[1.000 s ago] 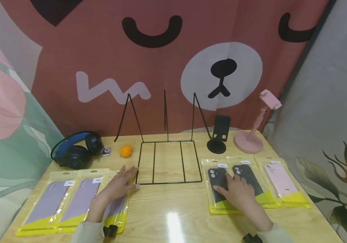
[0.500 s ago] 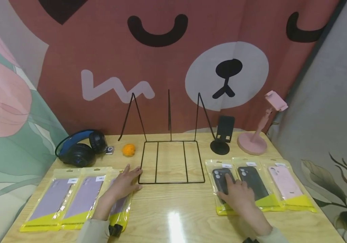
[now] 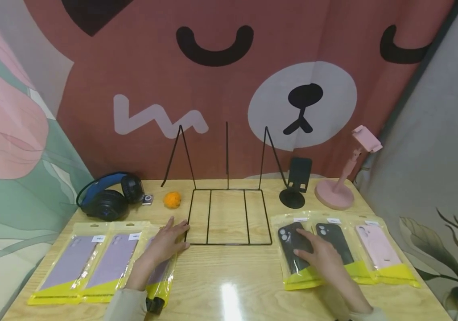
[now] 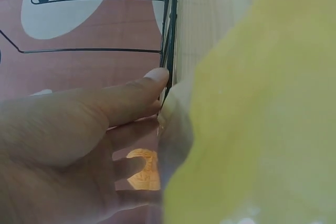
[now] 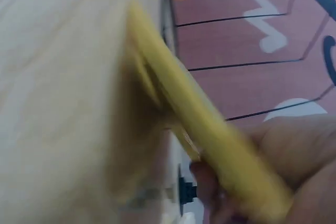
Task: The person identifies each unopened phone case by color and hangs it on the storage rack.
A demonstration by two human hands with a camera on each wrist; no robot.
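Note:
My right hand holds the leftmost bagged black phone case, thumb on one side and fingers on the other. In the right wrist view this yellow-edged bag is tilted up off the table at its near end, blurred. My left hand lies with spread fingers over a bagged lilac phone case, partly hidden beneath it. Its fingertips are right at the left side of a black wire rack. In the left wrist view the thumb meets the rack's wire.
Two more bagged lilac cases lie at left; another black case and a pink one lie at right. Behind are headphones, an orange ball-like thing, a black phone stand and a pink stand.
My right fingers have closed on the leftmost black case's bag, and it has tilted and shifted slightly. My left hand stays by the rack. The head view has shifted a little.

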